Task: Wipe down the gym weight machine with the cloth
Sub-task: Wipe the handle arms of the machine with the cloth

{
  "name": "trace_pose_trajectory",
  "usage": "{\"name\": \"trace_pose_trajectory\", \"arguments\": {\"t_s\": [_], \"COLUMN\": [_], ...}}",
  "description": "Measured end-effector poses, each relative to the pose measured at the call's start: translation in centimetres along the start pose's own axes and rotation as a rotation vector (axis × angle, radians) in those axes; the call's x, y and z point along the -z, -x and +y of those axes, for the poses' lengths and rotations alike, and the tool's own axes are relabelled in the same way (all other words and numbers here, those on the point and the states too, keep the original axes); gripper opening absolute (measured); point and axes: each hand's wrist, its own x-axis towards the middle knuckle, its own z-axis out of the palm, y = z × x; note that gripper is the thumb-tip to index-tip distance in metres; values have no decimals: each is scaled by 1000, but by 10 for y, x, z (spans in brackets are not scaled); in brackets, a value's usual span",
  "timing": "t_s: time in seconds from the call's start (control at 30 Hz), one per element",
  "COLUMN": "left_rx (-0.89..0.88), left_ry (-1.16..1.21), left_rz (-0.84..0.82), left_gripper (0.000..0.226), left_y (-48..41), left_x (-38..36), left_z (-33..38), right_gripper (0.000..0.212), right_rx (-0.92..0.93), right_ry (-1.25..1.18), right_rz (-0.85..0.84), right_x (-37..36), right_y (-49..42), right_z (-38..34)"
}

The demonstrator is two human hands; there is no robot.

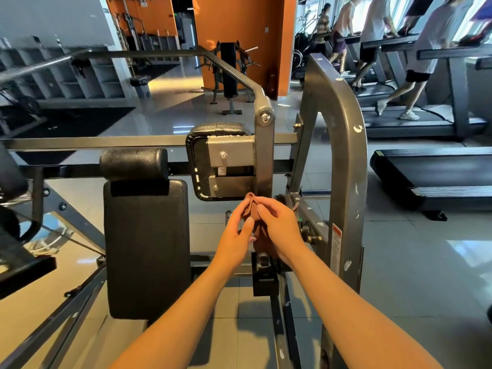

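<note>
L hand (235, 233) + R hand (279, 225) both pinch cloth (252, 206); prob. folding a wiping pad. Machine upright (346, 169) at 2 o'clock, likely next.

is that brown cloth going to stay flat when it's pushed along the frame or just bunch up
Probably floppy: the brown cloth is crumpled into folds between the left hand and right hand. Likely light, since fingers alone pinch it up. It may bunch unless pressed flat.

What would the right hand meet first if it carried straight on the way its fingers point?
Past the brown cloth it grips, the right hand would probably meet the lower grey bracket plate on the back of the black pad, just above; depth is unclear.
</note>
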Motion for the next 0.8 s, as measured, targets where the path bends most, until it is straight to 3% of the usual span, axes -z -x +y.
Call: {"name": "trace_pose_trajectory", "arguments": {"t_s": [0.13,0.23,0.3,0.4,0.53,0.73,0.8], "left_rx": [-40,-103,-162,-248,-361,-477,-456], "left_ry": [-70,-176,-258,-465,-580,-866,-866], "left_rz": [194,304,370,321,242,139,139], "left_gripper": [38,32,34,40,42,45,46], "left_y": [-8,-23,-34,-48,-61,-74,-69], "left_x": [9,19,24,21,1,27,39], "left_z": [-2,2,10,14,-1,-13,-17], "right_gripper": [26,20,25,42,35,52,55], "right_rx": [-6,115,109,62,37,3,-5], "right_ry": [172,325,280,253,254,295,283], "right_rz": [-104,71,238,247,260,257,269], "right_x": [-7,-3,0,-1,-13,-28,-29], "right_y": [-3,-12,-19,-27,-37,-33,-31], "right_z": [-1,0,4,7,10,24,23]}}
